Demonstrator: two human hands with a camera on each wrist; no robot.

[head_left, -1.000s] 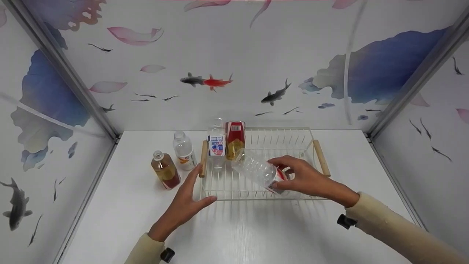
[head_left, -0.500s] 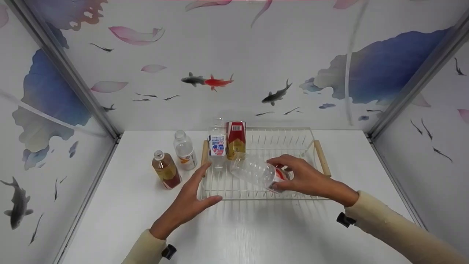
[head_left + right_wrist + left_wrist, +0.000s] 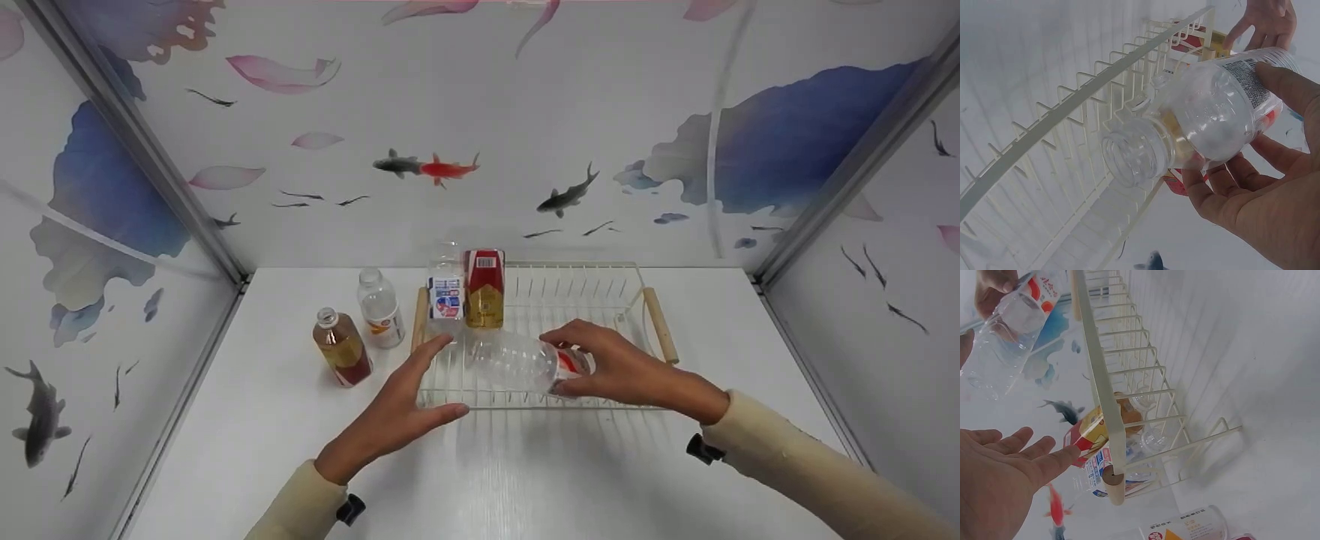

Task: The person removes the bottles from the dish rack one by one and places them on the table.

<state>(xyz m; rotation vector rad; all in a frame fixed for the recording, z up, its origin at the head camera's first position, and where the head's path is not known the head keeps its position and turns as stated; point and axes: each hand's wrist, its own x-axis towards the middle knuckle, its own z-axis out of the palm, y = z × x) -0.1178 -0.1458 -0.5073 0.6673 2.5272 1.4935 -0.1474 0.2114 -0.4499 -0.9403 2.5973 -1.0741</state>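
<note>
My right hand [image 3: 607, 360] grips a clear plastic bottle [image 3: 517, 362] by its red-and-white labelled part, above the front of a cream wire rack [image 3: 611, 270]. In the right wrist view the bottle's open neck [image 3: 1137, 151] faces the camera side; its other end points toward my left hand [image 3: 390, 405]. That hand is spread, thumb apart from the fingers, over the rack's left front, and holds nothing. Inside the rack at the back left lie a clear bottle [image 3: 447, 296] with a blue-and-white label and a red-and-gold bottle [image 3: 484, 289].
A clear bottle with an orange-marked label [image 3: 381, 307] and a brown-and-red bottle [image 3: 343, 349] stand uncapped on the white table [image 3: 262, 420], left of the rack. Wooden handles [image 3: 660, 326] sit at the rack's ends. Printed panels [image 3: 495, 112] enclose the table at the back and sides.
My left hand has moved right, closer to the held bottle's end. The bottle has turned so its left end is lower in the head view. My right hand keeps its grip.
</note>
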